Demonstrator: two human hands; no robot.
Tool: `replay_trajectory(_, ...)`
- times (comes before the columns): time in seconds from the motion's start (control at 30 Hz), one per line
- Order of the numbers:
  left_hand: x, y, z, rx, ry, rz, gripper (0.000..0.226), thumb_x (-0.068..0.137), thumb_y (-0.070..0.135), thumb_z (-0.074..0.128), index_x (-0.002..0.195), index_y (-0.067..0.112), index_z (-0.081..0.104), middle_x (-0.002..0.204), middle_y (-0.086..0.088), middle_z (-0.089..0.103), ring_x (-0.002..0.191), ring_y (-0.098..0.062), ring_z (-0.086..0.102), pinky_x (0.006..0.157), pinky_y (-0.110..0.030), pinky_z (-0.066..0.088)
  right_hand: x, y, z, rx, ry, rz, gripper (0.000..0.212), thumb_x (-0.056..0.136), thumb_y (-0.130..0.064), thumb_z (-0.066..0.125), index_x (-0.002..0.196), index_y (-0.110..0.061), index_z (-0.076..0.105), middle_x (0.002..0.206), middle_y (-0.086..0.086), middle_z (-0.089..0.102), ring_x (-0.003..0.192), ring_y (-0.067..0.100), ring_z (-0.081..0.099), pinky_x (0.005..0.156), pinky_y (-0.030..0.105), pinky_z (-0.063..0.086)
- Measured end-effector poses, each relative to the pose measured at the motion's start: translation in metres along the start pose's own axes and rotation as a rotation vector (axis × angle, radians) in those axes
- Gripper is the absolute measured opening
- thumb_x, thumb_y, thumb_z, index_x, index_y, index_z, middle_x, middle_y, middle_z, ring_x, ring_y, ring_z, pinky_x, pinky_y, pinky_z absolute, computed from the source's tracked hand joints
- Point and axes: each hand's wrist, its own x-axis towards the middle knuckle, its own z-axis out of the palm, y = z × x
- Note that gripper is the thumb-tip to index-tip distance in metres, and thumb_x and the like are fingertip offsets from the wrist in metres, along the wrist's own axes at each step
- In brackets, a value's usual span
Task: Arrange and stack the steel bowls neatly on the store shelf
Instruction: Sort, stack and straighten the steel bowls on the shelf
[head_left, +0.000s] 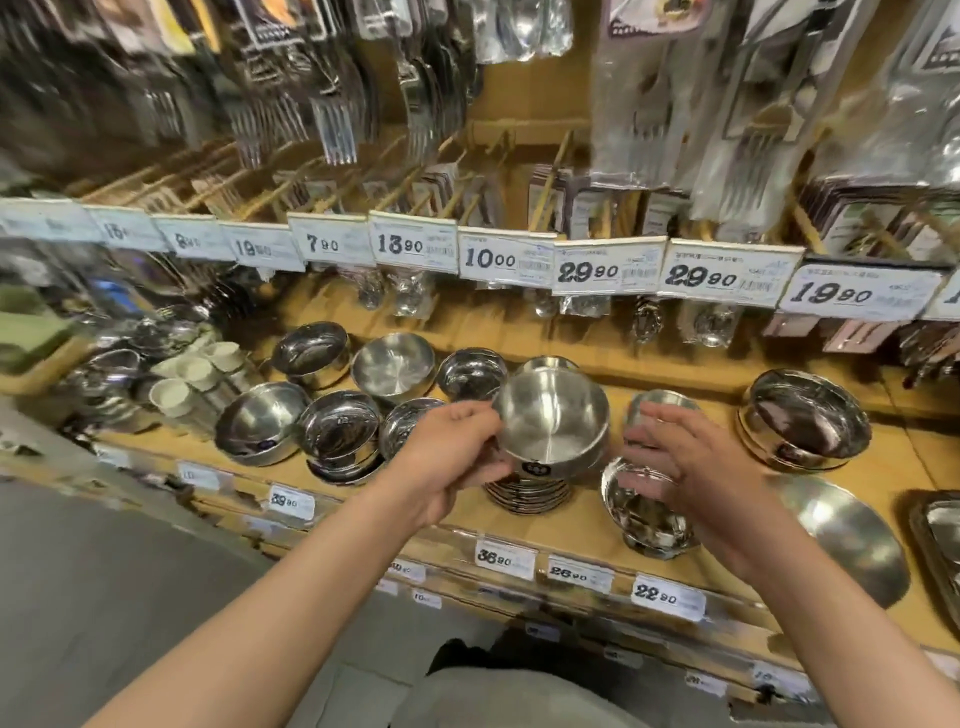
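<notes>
Steel bowl (551, 421), tilted toward the camera, sat atop a stack (529, 493) near the shelf's (571, 525) front edge, the left hand (451, 460) pinching its rim, seemingly to seat it, while the right hand (691, 470) hovered just beside it, fingers relaxed, holding nothing, probably to steady it.

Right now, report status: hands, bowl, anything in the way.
Left hand grips brushed steel bowl over bowl stack. Right hand open, beside it. Shiny bowl close right of stack.
</notes>
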Motion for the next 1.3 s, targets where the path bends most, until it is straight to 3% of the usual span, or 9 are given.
replay_trajectory(0.13,-0.017,-0.005,-0.040,-0.083,0.128,0.017,0.017,0.099,0.005,0.059,0.108,0.004,0.073,0.074,-0.011,0.075,0.057,-0.014,0.068,0.056,-0.023,0.062,-0.001,0.007,0.033,-0.070,-0.143,-0.017,0.022,0.097,-0.021,0.060,0.117,-0.013,0.065,0.113,0.012,0.073,0.100,0.020,0.074,0.075,0.029,0.063)
replay_trajectory(0.27,-0.036,-0.008,-0.082,-0.183,0.270,0.043,0.015,0.098,0.004,0.060,0.105,0.005,0.073,0.075,-0.009,0.076,0.058,-0.013,0.070,0.058,-0.023,0.063,0.001,0.014,0.071,-0.175,-0.202,0.027,0.024,0.094,-0.026,0.063,0.116,-0.016,0.065,0.118,0.011,0.069,0.108,0.024,0.069,0.084,0.032,0.059)
replay_trajectory(0.4,-0.048,-0.013,-0.128,-0.212,0.401,0.059,0.013,0.097,0.004,0.061,0.099,0.006,0.073,0.077,-0.007,0.078,0.063,-0.013,0.072,0.063,-0.024,0.064,0.002,0.024,0.110,-0.242,-0.266,0.127,0.012,0.105,-0.016,0.053,0.111,-0.017,0.063,0.118,0.019,0.065,0.110,0.026,0.064,0.063,0.018,0.060)
replay_trajectory(0.53,-0.056,-0.018,-0.169,-0.241,0.486,0.086,0.018,0.095,0.001,0.060,0.085,0.009,0.073,0.067,-0.003,0.075,0.058,-0.010,0.071,0.055,-0.023,0.061,0.004,0.041,0.143,-0.330,-0.322,0.180,0.016,0.106,-0.020,0.052,0.116,-0.016,0.064,0.119,0.015,0.066,0.110,0.021,0.066,0.067,0.018,0.060)
replay_trajectory(0.8,-0.056,-0.028,-0.267,-0.284,0.551,0.076,0.013,0.095,0.001,0.059,0.088,0.005,0.069,0.066,-0.002,0.073,0.058,-0.010,0.069,0.060,-0.024,0.063,0.019,0.078,0.238,-0.439,-0.366,0.227,0.019,0.105,-0.019,0.054,0.120,-0.022,0.064,0.117,0.004,0.069,0.106,0.014,0.069,0.079,0.025,0.061)
replay_trajectory(0.93,-0.050,-0.027,-0.327,-0.295,0.551,0.066,0.014,0.095,0.001,0.059,0.099,0.005,0.071,0.078,-0.005,0.078,0.067,-0.014,0.073,0.059,-0.024,0.062,0.024,0.097,0.304,-0.444,-0.355,0.293,0.013,0.105,-0.017,0.054,0.113,-0.017,0.063,0.112,0.007,0.066,0.099,0.015,0.067,0.064,0.018,0.059)
replay_trajectory(1.03,-0.044,-0.023,-0.371,-0.259,0.515,0.068,0.022,0.096,0.001,0.057,0.089,0.009,0.076,0.084,-0.007,0.079,0.070,-0.014,0.075,0.064,-0.027,0.064,0.032,0.110,0.355,-0.433,-0.345,0.380,0.028,0.105,-0.012,0.054,0.132,-0.008,0.056,0.104,0.006,0.063,0.089,0.014,0.063,0.071,0.026,0.059)
replay_trajectory(1.17,-0.030,-0.017,-0.417,-0.238,0.487,0.045,0.016,0.097,0.003,0.059,0.095,0.006,0.074,0.089,-0.011,0.079,0.073,-0.014,0.076,0.063,-0.026,0.063,0.039,0.123,0.398,-0.350,-0.282,0.453,0.027,0.107,-0.003,0.046,0.132,-0.001,0.057,0.107,0.016,0.060,0.076,0.018,0.059,0.054,0.023,0.058)
replay_trajectory(1.3,-0.012,-0.010,-0.439,-0.225,0.434,0.000,0.013,0.097,0.002,0.059,0.101,0.004,0.071,0.091,-0.009,0.080,0.077,-0.016,0.077,0.062,-0.025,0.063,0.043,0.145,0.414,-0.305,-0.236,0.399,0.023,0.104,0.002,0.044,0.122,-0.005,0.058,0.110,0.015,0.059,0.096,0.029,0.062,0.092,0.045,0.059)
